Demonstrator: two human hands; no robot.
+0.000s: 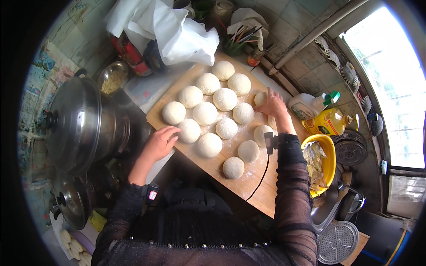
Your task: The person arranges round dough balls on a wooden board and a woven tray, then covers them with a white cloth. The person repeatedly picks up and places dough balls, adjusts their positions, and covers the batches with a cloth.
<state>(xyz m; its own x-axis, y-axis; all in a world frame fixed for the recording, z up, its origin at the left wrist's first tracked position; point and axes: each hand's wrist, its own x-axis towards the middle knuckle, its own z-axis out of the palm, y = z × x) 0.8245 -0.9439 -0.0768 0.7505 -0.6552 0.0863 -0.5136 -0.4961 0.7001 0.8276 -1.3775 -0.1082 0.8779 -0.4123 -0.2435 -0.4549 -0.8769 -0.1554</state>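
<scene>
Several round, floured dough balls stand on a wooden board in front of me. At the board's left edge, my left hand has its fingertips against the side of one dough ball, thumb and fingers apart. My right hand is at the board's right side, its thumb and fingers around a smaller dough ball that it partly hides. Another dough ball shows partly beneath my right wrist. Loose flour dusts the wood between the balls.
A large lidded steel pot stands left, with a metal bowl of chopped food behind it. White cloth or paper hangs over the far edge. To the right are plastic bottles and a yellow basin. A black cable crosses the board.
</scene>
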